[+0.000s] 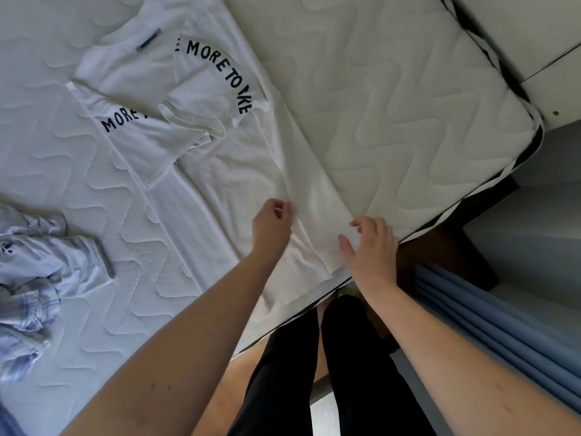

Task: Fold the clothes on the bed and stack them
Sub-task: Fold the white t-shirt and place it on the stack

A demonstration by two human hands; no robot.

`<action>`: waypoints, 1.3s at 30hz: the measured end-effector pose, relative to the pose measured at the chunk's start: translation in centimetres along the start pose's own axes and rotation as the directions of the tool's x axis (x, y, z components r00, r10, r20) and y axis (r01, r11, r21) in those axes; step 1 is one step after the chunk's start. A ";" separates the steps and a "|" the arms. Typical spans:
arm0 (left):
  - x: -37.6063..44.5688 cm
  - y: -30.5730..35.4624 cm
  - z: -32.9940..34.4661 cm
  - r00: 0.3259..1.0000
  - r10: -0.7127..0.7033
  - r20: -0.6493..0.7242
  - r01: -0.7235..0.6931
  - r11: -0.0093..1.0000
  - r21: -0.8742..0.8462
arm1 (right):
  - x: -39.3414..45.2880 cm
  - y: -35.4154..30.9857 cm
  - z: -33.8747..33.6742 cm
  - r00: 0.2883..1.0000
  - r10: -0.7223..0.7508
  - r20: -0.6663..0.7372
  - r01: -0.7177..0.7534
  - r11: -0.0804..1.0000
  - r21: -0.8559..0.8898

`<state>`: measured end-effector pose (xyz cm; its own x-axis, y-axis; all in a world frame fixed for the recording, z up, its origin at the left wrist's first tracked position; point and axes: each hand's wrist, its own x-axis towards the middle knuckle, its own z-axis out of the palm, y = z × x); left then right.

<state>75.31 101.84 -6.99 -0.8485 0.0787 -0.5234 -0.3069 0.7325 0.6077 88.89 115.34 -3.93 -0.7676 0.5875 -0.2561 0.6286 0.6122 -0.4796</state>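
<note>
white T-shirt [201,89] print folded, half hidden

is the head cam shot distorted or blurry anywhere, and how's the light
Head view: wide-angle bend curves the mattress edge; soft daylight, no glare; white t-shirt lettering sharp; left hand fingertips slightly blurred, right hand clearer.

The T-shirt [220,158] is white with curved black capital lettering reading "MORE" and "MORE TO", and it carries a small grey neck label [149,39]. The mattress [393,99] beneath it is off-white, quilted in a wavy stitched pattern with a black edge trim. The crumpled clothes [41,272] at the left are pale lilac-blue and white, partly checked, and the curtain [490,316] at the right is blue.
</note>
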 end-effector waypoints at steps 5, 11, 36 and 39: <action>8.0 3.3 -2.3 0.991 -0.048 -0.124 0.026 0.985 -0.173 | 0.5 -3.2 1.9 0.964 -0.189 0.189 0.198 0.980 -0.028; 15.3 8.3 -3.7 0.965 -0.242 0.103 0.260 0.937 -0.234 | -0.3 -4.7 4.6 0.960 -0.110 0.257 0.204 0.904 -0.375; 14.0 3.4 -6.2 0.997 0.033 -0.064 -0.034 0.999 -0.008 | -2.1 -3.5 3.4 0.924 -0.270 0.271 0.370 0.806 -0.461; 14.0 3.7 -6.3 0.998 -0.023 -0.057 0.018 0.996 -0.089 | -2.2 -3.2 3.5 0.919 -0.250 0.306 0.379 0.773 -0.508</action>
<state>59.59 101.38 -8.35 -0.8646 0.0231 -0.5019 -0.3588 0.6708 0.6491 88.15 110.21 -4.73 -0.9007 0.2250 -0.3718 0.2584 0.9651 -0.0420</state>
